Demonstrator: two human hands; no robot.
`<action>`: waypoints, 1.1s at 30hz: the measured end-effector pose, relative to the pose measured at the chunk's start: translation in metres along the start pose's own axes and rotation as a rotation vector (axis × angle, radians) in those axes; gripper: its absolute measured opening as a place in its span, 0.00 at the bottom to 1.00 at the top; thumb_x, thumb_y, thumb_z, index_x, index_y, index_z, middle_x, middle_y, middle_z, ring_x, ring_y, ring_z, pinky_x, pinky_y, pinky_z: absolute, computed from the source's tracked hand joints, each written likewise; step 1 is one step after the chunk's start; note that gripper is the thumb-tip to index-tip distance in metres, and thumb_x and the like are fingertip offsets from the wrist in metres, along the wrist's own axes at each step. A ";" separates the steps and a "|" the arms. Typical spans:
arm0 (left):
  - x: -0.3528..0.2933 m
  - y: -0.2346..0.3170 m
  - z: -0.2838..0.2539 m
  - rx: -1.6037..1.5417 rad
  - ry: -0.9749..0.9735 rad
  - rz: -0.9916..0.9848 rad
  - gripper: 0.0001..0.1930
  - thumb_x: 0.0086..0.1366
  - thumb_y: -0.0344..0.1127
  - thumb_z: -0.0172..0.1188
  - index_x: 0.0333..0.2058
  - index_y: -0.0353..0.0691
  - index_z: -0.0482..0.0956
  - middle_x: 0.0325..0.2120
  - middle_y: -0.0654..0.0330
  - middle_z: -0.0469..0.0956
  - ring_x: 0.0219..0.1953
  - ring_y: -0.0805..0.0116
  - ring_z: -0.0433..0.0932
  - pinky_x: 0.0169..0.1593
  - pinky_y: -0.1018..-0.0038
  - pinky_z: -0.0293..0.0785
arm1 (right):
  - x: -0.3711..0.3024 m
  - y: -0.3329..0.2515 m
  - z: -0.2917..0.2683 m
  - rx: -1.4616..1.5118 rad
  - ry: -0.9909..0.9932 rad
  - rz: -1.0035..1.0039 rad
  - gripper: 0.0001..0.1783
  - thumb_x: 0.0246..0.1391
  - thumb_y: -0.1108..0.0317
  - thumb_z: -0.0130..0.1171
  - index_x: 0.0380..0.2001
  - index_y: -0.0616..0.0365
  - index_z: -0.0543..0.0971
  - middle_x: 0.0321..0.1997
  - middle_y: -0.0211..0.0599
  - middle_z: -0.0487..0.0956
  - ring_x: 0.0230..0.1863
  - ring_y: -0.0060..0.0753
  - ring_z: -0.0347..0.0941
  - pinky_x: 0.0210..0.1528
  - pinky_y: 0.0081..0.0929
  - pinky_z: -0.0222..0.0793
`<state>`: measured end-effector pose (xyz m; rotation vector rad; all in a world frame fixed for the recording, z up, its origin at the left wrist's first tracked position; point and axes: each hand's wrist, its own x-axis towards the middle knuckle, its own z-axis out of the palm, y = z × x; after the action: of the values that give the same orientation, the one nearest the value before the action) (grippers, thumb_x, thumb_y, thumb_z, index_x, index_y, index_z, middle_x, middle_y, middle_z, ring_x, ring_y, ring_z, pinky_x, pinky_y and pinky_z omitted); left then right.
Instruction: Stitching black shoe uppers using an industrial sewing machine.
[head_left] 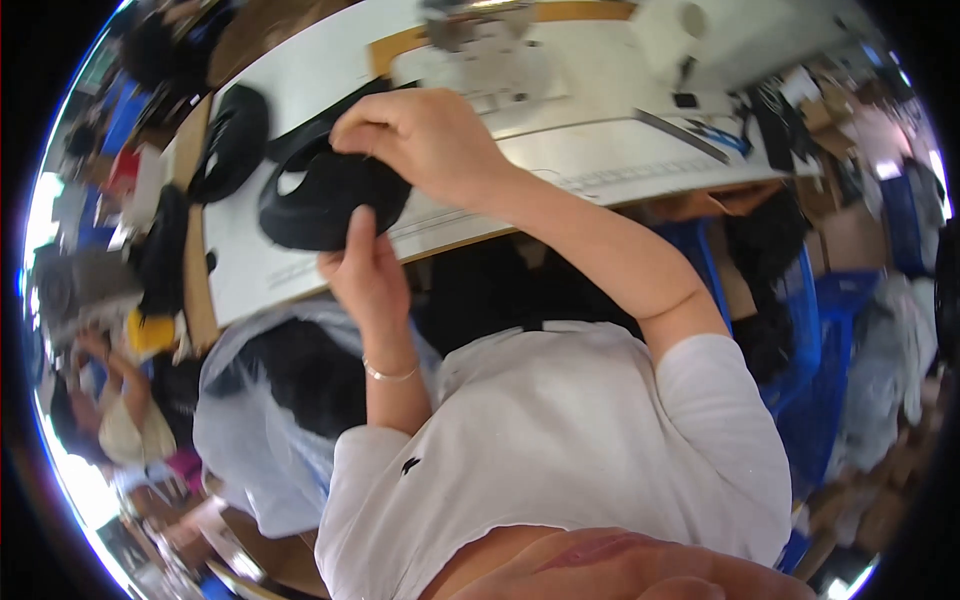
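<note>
1. The left hand [368, 272] grips the near edge of a black, curved fabric piece [325, 200], thumb pressed on top.
2. The right hand [425, 135] pinches its far edge, above the white worktable [250, 260].
3. A grey sewing machine [490, 55] stands beyond.

The cap piece [325, 195] sits above the table [560, 160] edge, held between two hands: the left hand [368, 275] grips it from 6 o'clock, the right hand [425, 135] from 1 o'clock. A second cap piece [232, 140] lies on the table at 10 o'clock of the first, just apart from it. The sewing machine [480, 50] stands on the table at 1 o'clock, behind the right hand. A plastic bag [255, 420] hangs below the table edge, at 7 o'clock of the left hand. A bin [810, 350] stands at 4 o'clock, well apart, under the table's far end.
</note>
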<state>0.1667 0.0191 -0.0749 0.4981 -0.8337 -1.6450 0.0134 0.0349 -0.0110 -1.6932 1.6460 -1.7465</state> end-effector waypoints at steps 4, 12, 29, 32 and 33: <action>-0.001 -0.005 0.005 -0.004 -0.113 -0.011 0.19 0.66 0.20 0.63 0.55 0.28 0.76 0.51 0.51 0.81 0.52 0.60 0.83 0.60 0.63 0.79 | -0.050 0.017 -0.071 -0.018 0.188 -0.004 0.12 0.62 0.60 0.65 0.38 0.57 0.88 0.34 0.35 0.87 0.33 0.36 0.84 0.38 0.32 0.76; 0.000 -0.007 0.055 0.074 -0.250 -0.255 0.18 0.61 0.22 0.68 0.51 0.28 0.79 0.45 0.54 0.84 0.47 0.66 0.83 0.56 0.69 0.78 | -0.158 0.102 -0.255 -1.138 0.222 0.392 0.12 0.59 0.59 0.64 0.37 0.55 0.86 0.40 0.37 0.83 0.46 0.46 0.78 0.50 0.40 0.72; 0.004 0.002 0.084 0.192 -0.517 -0.530 0.16 0.67 0.26 0.67 0.53 0.31 0.81 0.46 0.56 0.85 0.47 0.68 0.83 0.56 0.71 0.78 | -0.132 0.019 -0.232 -0.265 0.209 0.456 0.11 0.59 0.73 0.63 0.45 0.58 0.83 0.36 0.36 0.84 0.36 0.31 0.80 0.47 0.29 0.72; 0.006 0.003 0.086 0.246 -0.545 -0.530 0.15 0.67 0.27 0.67 0.51 0.32 0.81 0.45 0.57 0.85 0.46 0.70 0.84 0.54 0.72 0.78 | -0.113 -0.018 -0.214 -0.370 0.035 0.137 0.10 0.58 0.71 0.66 0.43 0.55 0.86 0.32 0.31 0.83 0.33 0.26 0.75 0.47 0.27 0.67; 0.005 0.004 0.088 0.246 -0.548 -0.531 0.15 0.67 0.27 0.67 0.51 0.32 0.81 0.45 0.57 0.85 0.46 0.70 0.84 0.54 0.72 0.78 | -0.110 -0.023 -0.212 -0.371 0.038 0.138 0.10 0.58 0.71 0.66 0.43 0.55 0.86 0.32 0.31 0.83 0.33 0.26 0.75 0.47 0.27 0.67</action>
<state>0.1059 0.0359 -0.0135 0.4677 -1.4069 -2.2311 -0.1076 0.2419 0.0035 -1.6454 2.1554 -1.4879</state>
